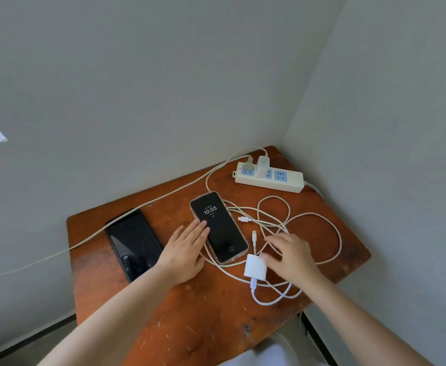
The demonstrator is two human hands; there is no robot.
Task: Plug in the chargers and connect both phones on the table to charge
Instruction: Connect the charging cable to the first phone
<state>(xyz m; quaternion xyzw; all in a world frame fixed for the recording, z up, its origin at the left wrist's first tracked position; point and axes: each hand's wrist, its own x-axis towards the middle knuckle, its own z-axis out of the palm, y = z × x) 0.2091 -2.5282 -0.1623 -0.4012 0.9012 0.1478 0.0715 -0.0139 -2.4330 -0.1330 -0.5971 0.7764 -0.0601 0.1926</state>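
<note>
A phone in a clear case (pixel 223 231) lies mid-table, its screen lit and reading 10:03. My left hand (pixel 186 250) rests flat beside it, fingertips on its left edge. A dark phone (pixel 134 244) lies face up further left. A loose white charger block (pixel 254 268) sits on the table with a cable in it; my right hand (pixel 289 253) hovers over it, thumb touching its top, fingers spread. Two free cable ends (pixel 245 219) (pixel 254 235) lie between phone and hand. A white power strip (pixel 269 177) at the back carries one white charger (pixel 263 165) and a grey plug.
The small worn wooden table (pixel 203 313) stands in a corner, walls close behind and to the right. Pale cables (pixel 322 215) loop over its right half. One long cord (pixel 137 207) runs left off the table, across the dark phone's top.
</note>
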